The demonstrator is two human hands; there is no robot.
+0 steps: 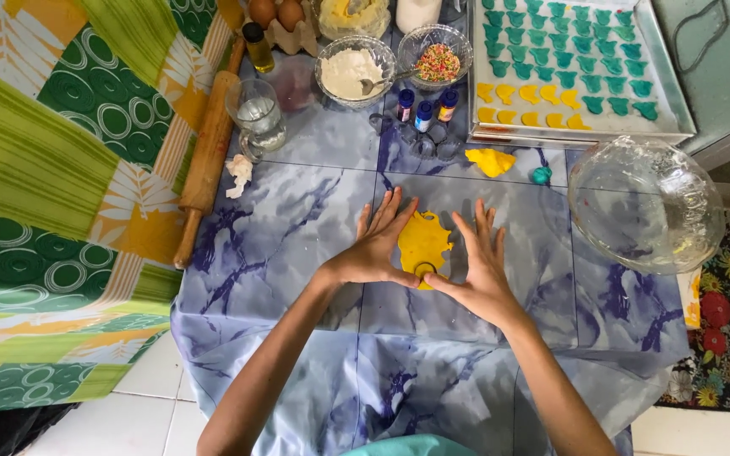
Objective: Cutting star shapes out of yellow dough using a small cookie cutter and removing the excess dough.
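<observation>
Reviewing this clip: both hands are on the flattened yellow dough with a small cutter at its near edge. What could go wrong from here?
The cutter sits at the very edge of the yellow dough, so the shape might come out incomplete. The left hand and right hand flank the thin sheet closely; a thumb could dent or tear it. The large glass bowl appears to overhang the table's right edge and could be knocked off.

Wooden rolling pin (206,160) lies at about 10 o'clock along the marble-print cloth (297,245), glass measuring jug (257,114) right beside it. Up at 12 there's a bowl of flour (352,72), a bowl of sprinkles (437,55) and three little food colouring bottles (425,110). Baking tray (665,105) of teal and yellow cutouts sits at 1 o'clock, big empty glass bowl (644,203) at 3. Eggs (276,13) at the top edge.
</observation>
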